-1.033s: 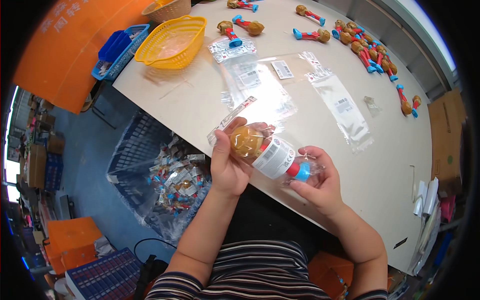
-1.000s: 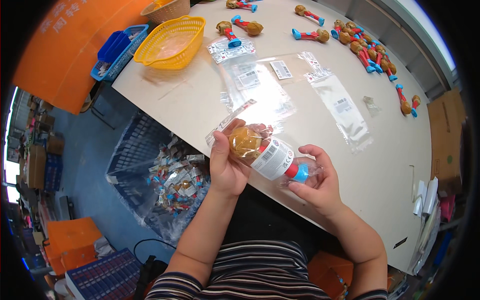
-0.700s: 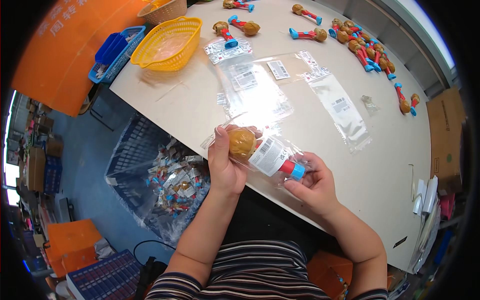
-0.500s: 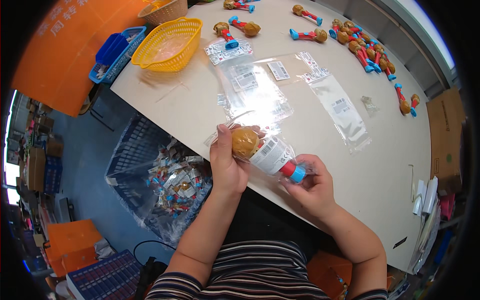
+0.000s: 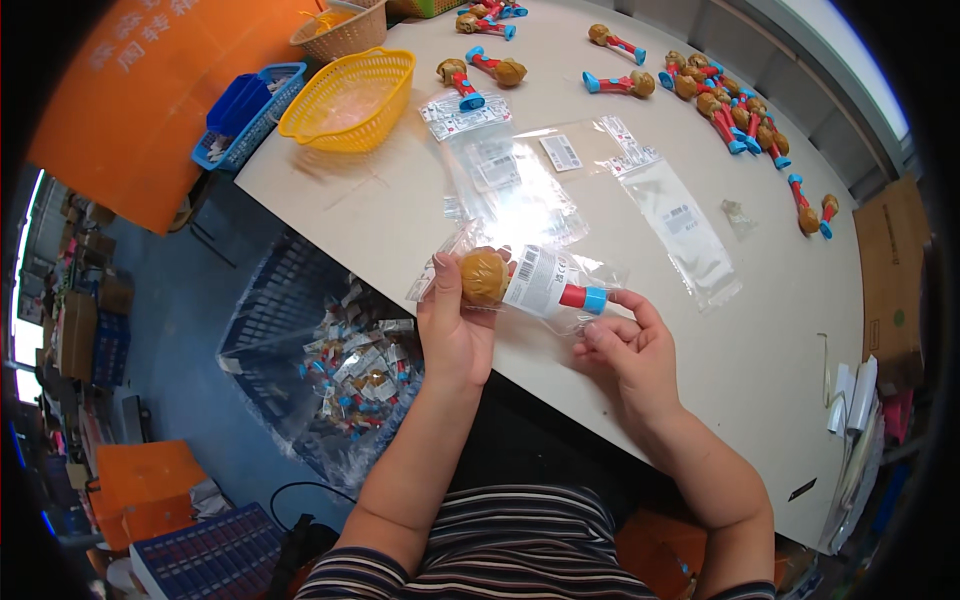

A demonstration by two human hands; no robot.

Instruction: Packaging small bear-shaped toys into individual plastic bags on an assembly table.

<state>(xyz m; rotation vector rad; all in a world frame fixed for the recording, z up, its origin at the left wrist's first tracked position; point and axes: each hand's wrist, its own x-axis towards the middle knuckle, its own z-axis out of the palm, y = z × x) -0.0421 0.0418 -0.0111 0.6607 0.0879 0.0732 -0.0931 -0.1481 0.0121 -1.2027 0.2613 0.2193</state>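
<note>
1. Nearest, a dark striped shirt (image 5: 510, 540) shows at the lower edge, with two bare forearms (image 5: 420, 460) reaching up from beside it
2. The left hand (image 5: 455, 335) is clamped around the round brown end of a bagged toy (image 5: 537, 284), thumb on the near side
3. The right hand (image 5: 640, 355) is at the toy's blue end, index fingertip and thumb tip apart, close to the clear film; whether they pinch it, I cannot tell
4. The bagged toy lies nearly level between the hands, over the near edge of the pale table (image 5: 770, 370), its white label facing up
5. At the left, lower than the tabletop, a blue crate (image 5: 262, 310) lined with clear plastic holds many small packets (image 5: 370, 385)
6. Beyond the hands, flat clear bags (image 5: 495, 165) lie on the table, near a crumpled clear scrap (image 5: 738, 217)
7. Past them at the left stands a yellow basket (image 5: 375, 125), beside a light blue basket (image 5: 240, 152)
8. Farthest, loose toys (image 5: 724, 127) with brown heads lie singly and, at the right, heaped together
</note>
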